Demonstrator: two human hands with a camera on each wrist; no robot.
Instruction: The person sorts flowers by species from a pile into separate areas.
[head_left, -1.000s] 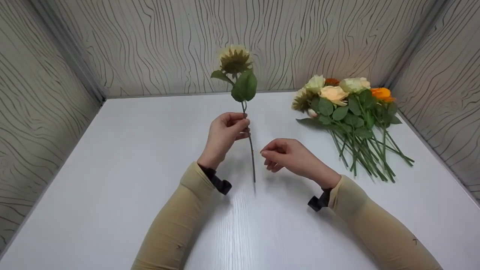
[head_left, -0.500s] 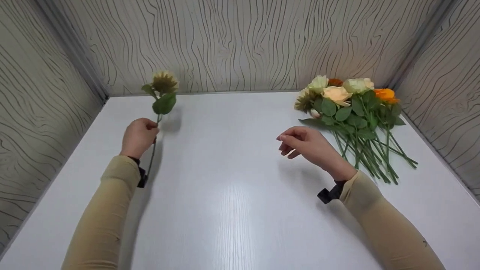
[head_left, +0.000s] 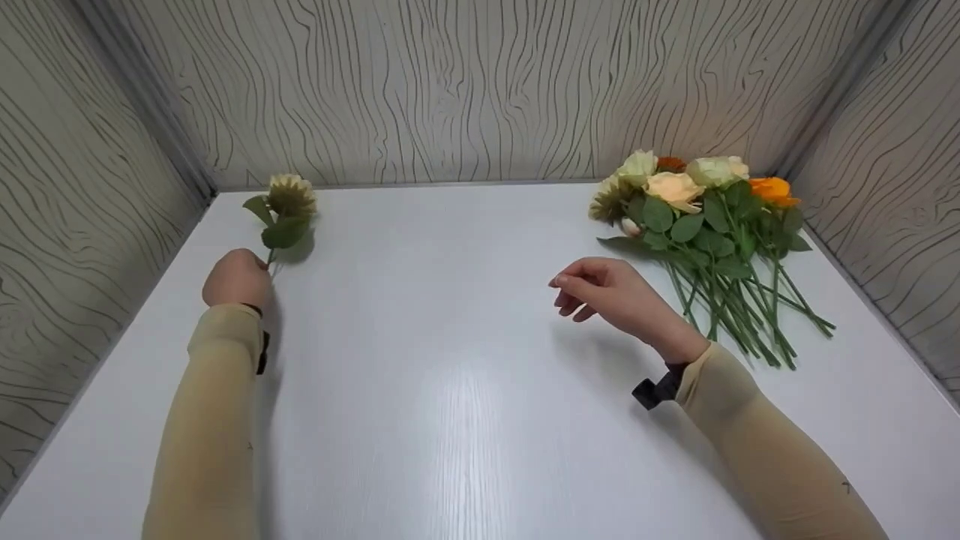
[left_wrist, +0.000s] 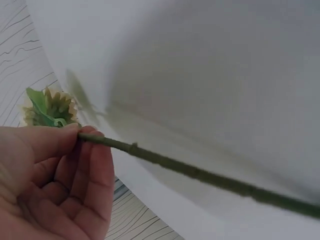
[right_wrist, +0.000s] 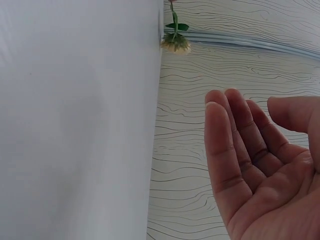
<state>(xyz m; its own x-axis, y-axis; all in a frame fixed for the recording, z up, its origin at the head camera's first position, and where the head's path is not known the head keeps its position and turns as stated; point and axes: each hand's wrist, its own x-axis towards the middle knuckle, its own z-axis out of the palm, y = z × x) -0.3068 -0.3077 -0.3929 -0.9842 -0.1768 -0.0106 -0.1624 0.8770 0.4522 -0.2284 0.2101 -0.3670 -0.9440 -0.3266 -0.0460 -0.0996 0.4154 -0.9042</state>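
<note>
At the left of the head view, my left hand [head_left: 237, 277] holds a single pale yellow flower [head_left: 292, 196] by its stem, low over the white table. Thumb and fingertips pinch the green stem [left_wrist: 190, 171] in the left wrist view, just below the leaves and bloom; the stem's shadow falls on the table close by. My right hand [head_left: 611, 294] hovers above the table right of centre, its fingers loosely bent and nothing between them. The right wrist view shows that palm [right_wrist: 280, 185] bare, with thumb and fingers apart.
A bunch of cut flowers [head_left: 712, 217] lies at the back right, with cream, pale green and orange blooms and stems toward the front. The white table [head_left: 420, 322] is bordered by a wood-grain patterned back wall [head_left: 465, 90] and side walls.
My left hand has carried the flower from the middle to the far left and lowered it toward the table. The right hand has shifted slightly right, away from the stem.
</note>
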